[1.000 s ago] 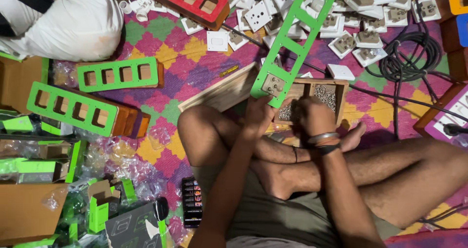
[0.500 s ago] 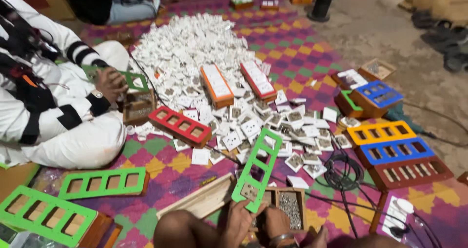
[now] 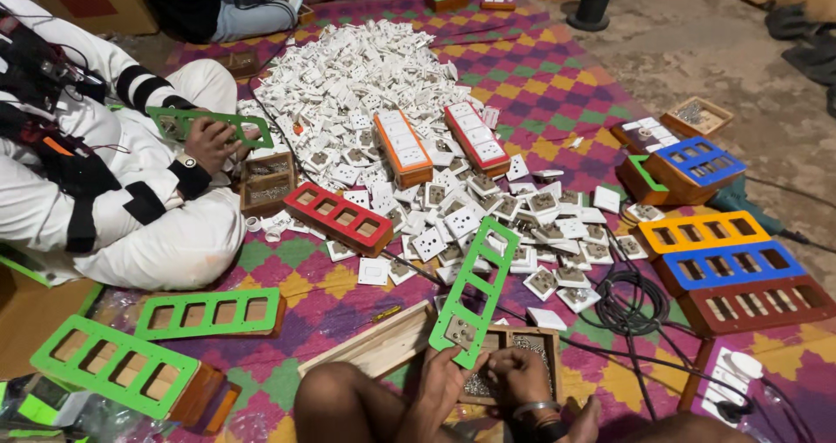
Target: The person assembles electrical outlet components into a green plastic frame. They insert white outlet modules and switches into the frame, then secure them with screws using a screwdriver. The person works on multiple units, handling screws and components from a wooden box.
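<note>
Green plastic frame [image 3: 475,291] stands tilted near the mat's [image 3: 557,86] near edge, over a wooden tray [image 3: 514,343] of small screws. My left hand [image 3: 444,382] pinches its lower end, my right hand [image 3: 515,378] curls closed beside it. I judge a socket plate is being fitted; next calls for steady alignment.

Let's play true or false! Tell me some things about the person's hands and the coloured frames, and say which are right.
1. The left hand holds a green frame. True.
2. The right hand is over a small wooden box. True.
3. The held frame is red. False: it is green; a red frame lies on the mat.
4. The pile of white switch parts is inside a bucket. False: it lies loose on the mat.
</note>
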